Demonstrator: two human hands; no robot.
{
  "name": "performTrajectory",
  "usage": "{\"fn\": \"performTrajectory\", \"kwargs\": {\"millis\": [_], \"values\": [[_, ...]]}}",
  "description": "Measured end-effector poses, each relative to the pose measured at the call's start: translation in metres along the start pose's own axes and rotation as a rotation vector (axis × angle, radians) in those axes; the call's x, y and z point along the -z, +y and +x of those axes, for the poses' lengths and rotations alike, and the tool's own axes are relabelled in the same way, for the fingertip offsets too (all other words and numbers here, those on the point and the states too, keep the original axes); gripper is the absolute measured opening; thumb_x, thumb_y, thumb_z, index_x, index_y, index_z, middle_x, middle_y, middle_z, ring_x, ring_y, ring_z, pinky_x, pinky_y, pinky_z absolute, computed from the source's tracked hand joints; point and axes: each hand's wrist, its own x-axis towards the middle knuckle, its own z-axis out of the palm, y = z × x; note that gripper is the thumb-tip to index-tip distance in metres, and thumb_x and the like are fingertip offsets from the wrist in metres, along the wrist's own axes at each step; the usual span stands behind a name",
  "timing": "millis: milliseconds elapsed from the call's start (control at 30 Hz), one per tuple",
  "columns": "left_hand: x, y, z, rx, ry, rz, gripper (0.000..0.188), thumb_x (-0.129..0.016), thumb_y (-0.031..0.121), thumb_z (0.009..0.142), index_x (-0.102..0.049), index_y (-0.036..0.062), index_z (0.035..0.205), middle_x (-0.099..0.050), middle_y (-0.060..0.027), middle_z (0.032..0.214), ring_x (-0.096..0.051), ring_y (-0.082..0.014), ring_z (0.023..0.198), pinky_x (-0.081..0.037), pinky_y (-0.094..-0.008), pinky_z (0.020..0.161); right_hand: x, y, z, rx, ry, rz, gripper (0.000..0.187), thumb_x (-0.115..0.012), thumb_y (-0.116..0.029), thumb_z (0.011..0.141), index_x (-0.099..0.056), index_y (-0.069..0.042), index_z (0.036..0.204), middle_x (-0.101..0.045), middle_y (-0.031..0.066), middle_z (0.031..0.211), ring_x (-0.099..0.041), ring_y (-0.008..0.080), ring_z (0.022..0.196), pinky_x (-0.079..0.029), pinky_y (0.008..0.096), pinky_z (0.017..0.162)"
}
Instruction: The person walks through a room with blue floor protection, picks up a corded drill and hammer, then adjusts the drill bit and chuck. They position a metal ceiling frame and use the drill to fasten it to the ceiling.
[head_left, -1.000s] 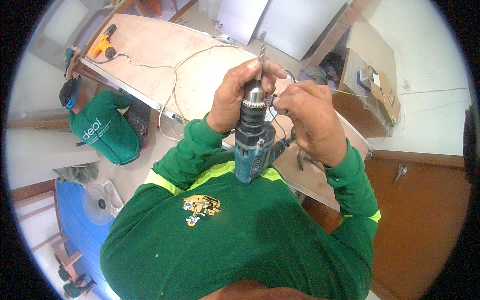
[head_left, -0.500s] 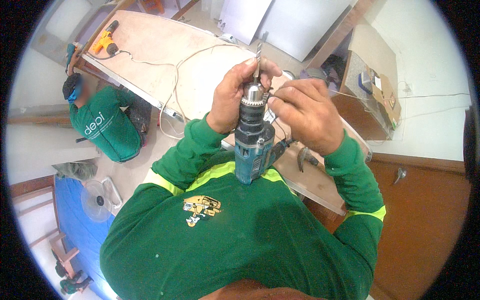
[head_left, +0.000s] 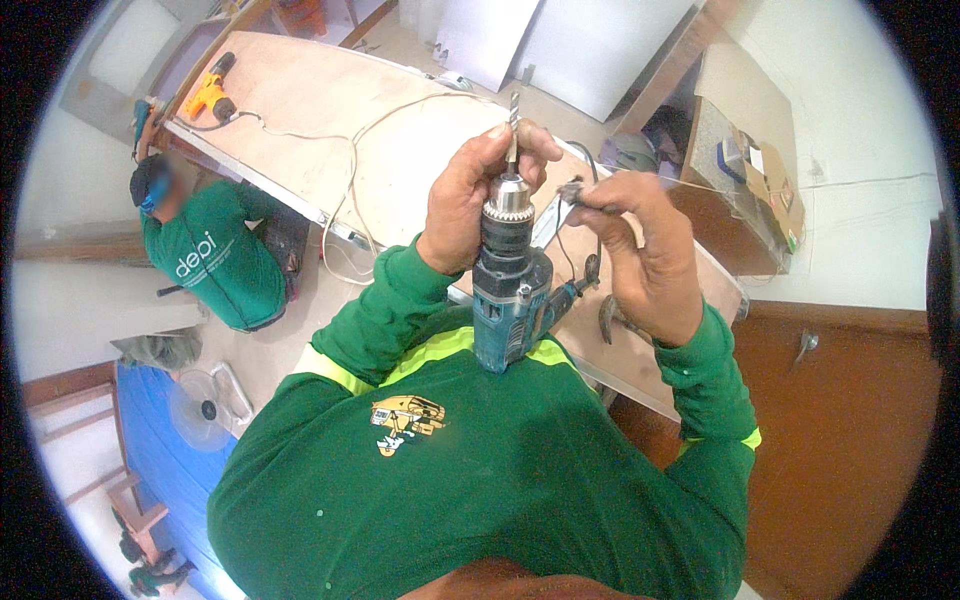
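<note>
A teal and black power drill [head_left: 508, 300] points away from me, its back end against my chest. A fluted drill bit [head_left: 514, 125] stands in its silver toothed chuck [head_left: 509, 197]. My left hand [head_left: 455, 205] is closed around the bit and the chuck's front, thumb and fingers pinching the bit. To the right, apart from the chuck, my right hand [head_left: 645, 250] pinches a small dark metal chuck key [head_left: 571, 191]. The fingertips partly cover the key. Behind the drill runs a black cord [head_left: 598, 215].
A long pale board [head_left: 290, 90] lies beyond my hands, bearing a yellow drill [head_left: 210, 95], a white cord [head_left: 350, 170] and a claw hammer [head_left: 607, 318]. A person in green [head_left: 215, 255] crouches at the left near a fan [head_left: 205, 410]. An open cardboard box [head_left: 775, 185] sits at the right.
My right hand has drawn back from the chuck toward the right and turned, and the chuck key now shows in its fingers. The left hand keeps its hold.
</note>
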Motion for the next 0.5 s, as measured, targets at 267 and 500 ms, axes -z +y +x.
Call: {"fn": "performTrajectory", "kwargs": {"millis": [267, 500], "values": [[-0.006, -0.003, 0.003, -0.082, -0.067, -0.044, 0.051, -0.039, 0.039, 0.113, -0.071, -0.0013, 0.112, -0.06, -0.0016, 0.084, -0.059, -0.012, 0.08, -0.049, -0.0261, 0.071, 0.003, -0.004, 0.008, 0.244, -0.21, -0.371, 0.03, -0.071, -0.005, 0.078, -0.064, -0.009, 0.107, -0.066, 0.0093, 0.101, -0.065, 0.0305, 0.105, -0.049, 0.0458, 0.089], [-0.003, -0.004, 0.001, -0.087, -0.043, -0.055, 0.051, -0.039, 0.038, 0.113, -0.07, -0.0018, 0.112, -0.06, -0.0022, 0.085, -0.059, -0.0122, 0.079, -0.049, -0.0261, 0.072, 0.003, 0.006, 0.013, 0.402, -0.171, -0.505, 0.024, -0.069, -0.012, 0.082, -0.065, -0.011, 0.105, -0.067, 0.0066, 0.104, -0.066, 0.0302, 0.106, -0.052, 0.0432, 0.089]]}}
